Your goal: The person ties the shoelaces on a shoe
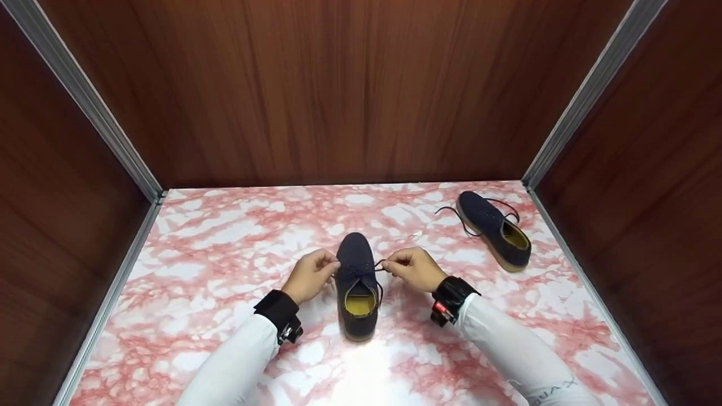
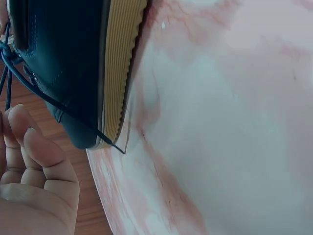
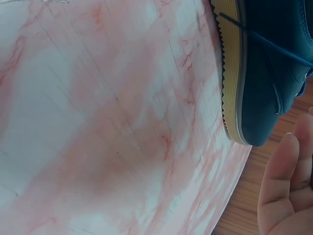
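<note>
A dark navy lace-up shoe with a tan ribbed sole and a yellowish lining stands upright, its toe pointing away from me. At its left side, my left hand pinches the lace close to the tongue. My right hand pinches a dark lace drawn out to the shoe's right. The laces cross in a knot over the tongue. One loose lace end hangs across the shoe's side in the left wrist view, and another lace end crosses the opposite side in the right wrist view.
A matching navy shoe lies to the back right with its laces spread loose. The tabletop has a red and white marbled pattern. Wood-grain panels with grey metal corner strips enclose the back and sides.
</note>
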The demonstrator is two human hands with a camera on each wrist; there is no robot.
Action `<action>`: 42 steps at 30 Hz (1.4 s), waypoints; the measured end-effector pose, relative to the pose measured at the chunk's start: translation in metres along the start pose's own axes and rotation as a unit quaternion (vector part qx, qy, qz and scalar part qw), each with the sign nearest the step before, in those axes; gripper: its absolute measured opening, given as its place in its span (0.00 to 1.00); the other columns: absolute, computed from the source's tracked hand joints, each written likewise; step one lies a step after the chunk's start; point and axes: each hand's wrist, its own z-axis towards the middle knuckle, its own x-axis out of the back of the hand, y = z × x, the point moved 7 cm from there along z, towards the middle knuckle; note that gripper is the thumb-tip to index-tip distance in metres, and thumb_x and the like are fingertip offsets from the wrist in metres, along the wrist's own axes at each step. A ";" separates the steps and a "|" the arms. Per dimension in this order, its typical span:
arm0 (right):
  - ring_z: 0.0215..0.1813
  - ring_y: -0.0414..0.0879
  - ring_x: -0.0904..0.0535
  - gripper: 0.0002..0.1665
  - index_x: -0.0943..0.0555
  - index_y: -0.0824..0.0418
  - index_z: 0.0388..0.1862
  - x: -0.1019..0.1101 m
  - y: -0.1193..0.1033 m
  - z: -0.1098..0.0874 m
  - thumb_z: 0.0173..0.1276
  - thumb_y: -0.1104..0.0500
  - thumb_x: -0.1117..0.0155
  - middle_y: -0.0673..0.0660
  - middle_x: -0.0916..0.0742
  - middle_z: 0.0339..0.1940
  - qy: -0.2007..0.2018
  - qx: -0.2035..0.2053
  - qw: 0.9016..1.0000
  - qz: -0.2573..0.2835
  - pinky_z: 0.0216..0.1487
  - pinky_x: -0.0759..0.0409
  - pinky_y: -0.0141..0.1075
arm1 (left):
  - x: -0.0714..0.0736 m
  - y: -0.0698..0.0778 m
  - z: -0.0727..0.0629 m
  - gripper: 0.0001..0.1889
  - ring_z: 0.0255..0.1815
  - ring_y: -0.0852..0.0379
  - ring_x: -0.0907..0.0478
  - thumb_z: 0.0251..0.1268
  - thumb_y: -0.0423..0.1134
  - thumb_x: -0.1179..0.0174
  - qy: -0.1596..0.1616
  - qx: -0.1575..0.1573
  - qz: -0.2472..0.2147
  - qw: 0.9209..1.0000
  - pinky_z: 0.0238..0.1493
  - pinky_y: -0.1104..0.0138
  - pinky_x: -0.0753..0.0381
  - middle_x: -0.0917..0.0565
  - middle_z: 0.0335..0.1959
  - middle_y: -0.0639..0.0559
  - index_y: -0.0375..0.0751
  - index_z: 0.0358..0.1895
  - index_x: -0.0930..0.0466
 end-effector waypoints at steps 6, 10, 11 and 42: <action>0.29 0.35 0.22 0.14 0.11 0.66 0.31 0.004 0.007 -0.001 0.73 0.56 0.30 0.57 0.11 0.28 0.012 -0.020 1.000 -0.018 0.33 0.24 0.27 | 0.010 -0.004 -0.001 0.06 0.34 0.41 0.15 0.76 0.38 0.37 0.007 0.004 0.035 0.999 0.32 0.69 0.19 0.13 0.38 0.34 0.41 0.37 0.18; 0.28 0.33 0.23 0.15 0.11 0.66 0.32 0.005 0.010 -0.002 0.73 0.55 0.31 0.51 0.11 0.27 0.019 -0.025 0.999 -0.033 0.33 0.25 0.26 | 0.018 -0.009 -0.002 0.07 0.31 0.51 0.18 0.76 0.39 0.37 0.009 0.020 0.050 0.998 0.33 0.68 0.19 0.13 0.37 0.42 0.44 0.35 0.19; 0.28 0.33 0.23 0.15 0.11 0.67 0.32 0.005 0.011 -0.003 0.73 0.56 0.31 0.51 0.12 0.26 0.021 -0.025 0.999 -0.036 0.32 0.26 0.26 | 0.020 -0.011 -0.002 0.07 0.31 0.52 0.18 0.76 0.39 0.37 0.008 0.024 0.052 0.998 0.33 0.68 0.19 0.13 0.36 0.44 0.44 0.35 0.19; 0.33 0.34 0.21 0.04 0.15 0.69 0.37 -0.039 0.030 -0.016 0.65 0.68 0.35 0.55 0.12 0.31 -0.132 -0.024 0.991 -0.016 0.41 0.22 0.26 | 0.010 -0.014 -0.001 0.04 0.27 0.54 0.18 0.70 0.32 0.35 -0.032 0.033 -0.016 0.999 0.32 0.64 0.15 0.19 0.33 0.53 0.33 0.40 0.19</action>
